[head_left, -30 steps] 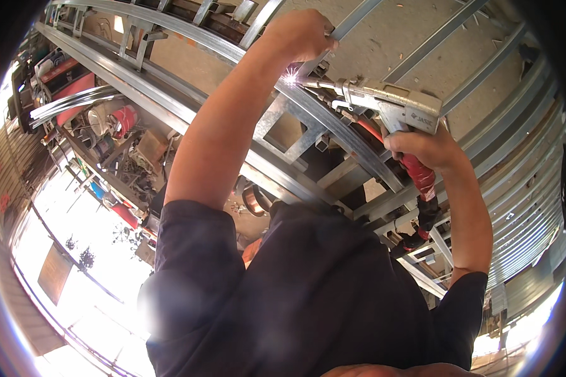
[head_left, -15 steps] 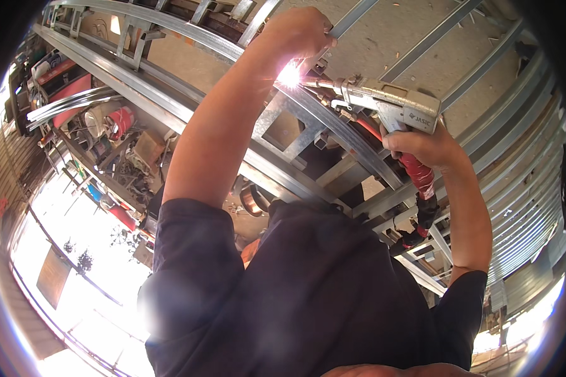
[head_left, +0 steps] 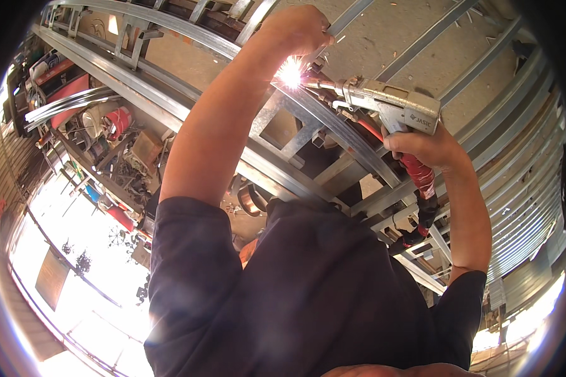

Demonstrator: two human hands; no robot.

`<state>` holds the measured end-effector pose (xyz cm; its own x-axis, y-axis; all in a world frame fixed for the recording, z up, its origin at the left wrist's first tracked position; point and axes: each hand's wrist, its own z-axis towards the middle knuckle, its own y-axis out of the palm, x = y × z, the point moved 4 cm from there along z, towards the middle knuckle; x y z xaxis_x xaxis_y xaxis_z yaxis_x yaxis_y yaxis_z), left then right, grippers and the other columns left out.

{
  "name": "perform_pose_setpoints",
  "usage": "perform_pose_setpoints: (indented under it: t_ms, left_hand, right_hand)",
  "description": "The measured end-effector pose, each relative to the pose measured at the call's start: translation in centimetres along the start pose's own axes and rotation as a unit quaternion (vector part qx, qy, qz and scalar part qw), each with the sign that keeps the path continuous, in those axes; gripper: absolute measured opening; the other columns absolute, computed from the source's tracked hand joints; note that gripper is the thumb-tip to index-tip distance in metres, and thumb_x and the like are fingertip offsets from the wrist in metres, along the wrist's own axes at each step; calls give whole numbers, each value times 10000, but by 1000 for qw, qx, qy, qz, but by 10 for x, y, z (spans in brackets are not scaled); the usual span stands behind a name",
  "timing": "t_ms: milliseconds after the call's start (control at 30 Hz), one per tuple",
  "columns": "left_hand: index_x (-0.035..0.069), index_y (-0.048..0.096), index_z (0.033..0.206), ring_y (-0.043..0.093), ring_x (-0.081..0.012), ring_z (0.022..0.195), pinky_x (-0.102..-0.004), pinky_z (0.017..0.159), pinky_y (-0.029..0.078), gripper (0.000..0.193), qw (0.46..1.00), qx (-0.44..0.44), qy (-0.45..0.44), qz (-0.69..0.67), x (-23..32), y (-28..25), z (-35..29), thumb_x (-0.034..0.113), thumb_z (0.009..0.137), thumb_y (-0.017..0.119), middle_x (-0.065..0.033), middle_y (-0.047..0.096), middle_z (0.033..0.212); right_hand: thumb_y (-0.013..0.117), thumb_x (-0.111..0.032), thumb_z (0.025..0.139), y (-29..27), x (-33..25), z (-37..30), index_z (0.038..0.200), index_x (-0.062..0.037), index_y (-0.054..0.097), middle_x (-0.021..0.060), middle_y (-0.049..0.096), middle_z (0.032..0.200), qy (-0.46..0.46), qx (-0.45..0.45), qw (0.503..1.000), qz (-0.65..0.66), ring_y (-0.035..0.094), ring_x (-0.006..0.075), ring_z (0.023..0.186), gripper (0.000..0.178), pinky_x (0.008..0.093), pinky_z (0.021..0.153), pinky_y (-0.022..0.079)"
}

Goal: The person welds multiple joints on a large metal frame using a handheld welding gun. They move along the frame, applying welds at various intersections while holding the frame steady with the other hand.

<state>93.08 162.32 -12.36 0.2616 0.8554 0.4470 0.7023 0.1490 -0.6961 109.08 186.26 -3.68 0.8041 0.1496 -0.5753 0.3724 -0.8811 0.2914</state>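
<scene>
My right hand (head_left: 421, 146) is wrapped round the handle of a grey welding gun (head_left: 393, 100) with a red-wrapped lower grip. The gun's copper-coloured nozzle points left. A bright arc (head_left: 290, 73) burns at its tip, throwing sparks and hiding the joint there. Beneath the nozzle runs a shiny galvanized steel tube (head_left: 343, 129) that ends near the glare. Just beyond the arc, my left hand (head_left: 299, 30) is closed at the end of a grey metal bar (head_left: 352, 15) slanting up to the right. Its fingertips are partly hidden.
Long steel rails (head_left: 126, 85) cross at the left, and more bars (head_left: 427, 39) lie over the floor at upper right. Corrugated sheets (head_left: 525, 213) curve along the right. A cluttered rack (head_left: 116, 147) stands at left, and a wire spool (head_left: 251, 200) sits low near my body.
The sparks at the nozzle spread wider than before. Both hands and the welding gun stay almost in the same place.
</scene>
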Motion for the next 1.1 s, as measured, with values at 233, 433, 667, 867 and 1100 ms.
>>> perform_pose_setpoints:
  t_ms: [233, 433, 667, 867, 1100]
  left_hand:
    - [82, 800, 1004, 717, -426, 908, -512, 850, 566, 303, 1000, 11, 13, 18, -5, 13, 11, 329, 867, 688, -205, 754, 973]
    - [71, 797, 1033, 715, -435, 954, -520, 857, 567, 304, 996, 74, 29, -29, 0, 1, -5, 307, 858, 716, -238, 748, 1009]
    - [203, 729, 1297, 737, -343, 1037, -452, 867, 587, 433, 987, 152, -41, -3, 85, -10, -39, 424, 927, 697, -123, 777, 1124]
    - [148, 724, 1313, 744, -351, 989, -432, 903, 575, 457, 996, 27, 6, -85, 102, 59, -23, 356, 907, 711, -136, 791, 1053]
    - [124, 745, 1285, 753, -323, 974, -412, 895, 579, 451, 991, 1, -8, -132, 96, 59, -18, 314, 876, 744, -148, 791, 1075]
  right_hand:
    - [793, -97, 793, 0, 1, -4, 1275, -2, 648, 47, 683, 906, 8, 3, 1000, 4, 647, 141, 767, 513, 310, 674, 571]
    - [813, -88, 769, -8, 2, -21, 1173, -12, 686, 67, 708, 916, -25, 39, 999, 16, 664, 149, 756, 430, 316, 637, 577]
    - [842, -71, 776, -48, 38, -71, 1272, -15, 658, 88, 719, 1029, 75, 58, 995, 1, 690, 181, 894, 532, 338, 743, 596]
    - [864, -110, 776, -57, 78, -79, 1308, -8, 644, 88, 720, 1090, 74, 74, 993, -46, 690, 192, 972, 585, 354, 805, 597]
    - [852, -104, 785, -52, 76, -74, 1298, -18, 648, 88, 723, 1059, 69, 35, 997, -12, 697, 191, 930, 559, 345, 774, 598]
